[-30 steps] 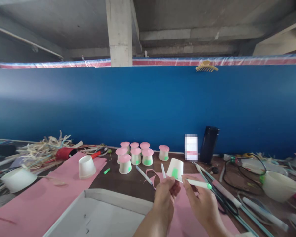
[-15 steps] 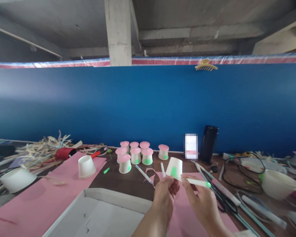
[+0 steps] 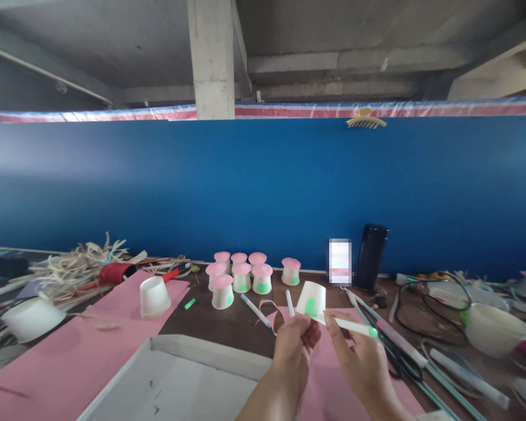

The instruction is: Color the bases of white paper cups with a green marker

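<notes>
A white paper cup (image 3: 314,295), tilted with its base up, is held by my left hand (image 3: 294,345) at its lower rim. On the side of the cup is a patch of green colour. My right hand (image 3: 355,354) grips a white marker (image 3: 353,325) with a green end pointing right; its other end is close to the cup's lower edge, and I cannot tell whether the tip touches. Beyond the hands stand several upturned cups with pink paper tops and green patches (image 3: 262,279). A small green marker cap (image 3: 190,304) lies to the left.
A white box lid (image 3: 210,351) lies at the front, over pink paper (image 3: 92,345). A plain cup (image 3: 155,295) stands on that paper. Two pens (image 3: 255,309) rest behind my hands. Scissors (image 3: 403,356), a black cylinder (image 3: 371,257) and a bowl (image 3: 496,330) are at right.
Hardly anything differs. The cup, marker and both hands sit slightly further right and lower in view; the grips are the same.
</notes>
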A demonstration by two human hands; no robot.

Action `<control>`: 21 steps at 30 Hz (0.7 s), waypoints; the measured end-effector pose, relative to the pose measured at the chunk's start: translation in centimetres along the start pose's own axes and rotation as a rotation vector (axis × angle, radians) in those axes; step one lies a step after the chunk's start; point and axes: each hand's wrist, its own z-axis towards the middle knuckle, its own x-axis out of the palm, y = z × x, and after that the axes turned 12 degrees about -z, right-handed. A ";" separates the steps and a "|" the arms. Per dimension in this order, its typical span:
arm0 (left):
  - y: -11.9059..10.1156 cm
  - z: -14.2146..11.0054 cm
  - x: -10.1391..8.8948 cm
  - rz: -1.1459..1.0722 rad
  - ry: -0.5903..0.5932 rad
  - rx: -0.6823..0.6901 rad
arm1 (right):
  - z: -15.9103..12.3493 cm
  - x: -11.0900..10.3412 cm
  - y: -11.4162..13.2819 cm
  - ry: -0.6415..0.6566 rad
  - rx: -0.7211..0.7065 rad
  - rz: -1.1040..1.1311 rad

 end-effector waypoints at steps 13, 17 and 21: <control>-0.1 0.0 -0.1 0.009 0.025 0.005 | 0.2 0.4 -0.4 -0.106 -0.077 0.017; -0.1 0.1 0.1 -0.008 0.003 0.005 | 0.1 0.1 0.0 -0.047 -0.038 -0.019; -0.2 -0.1 0.3 0.008 0.013 0.001 | 0.0 0.2 -0.1 -0.082 -0.043 -0.013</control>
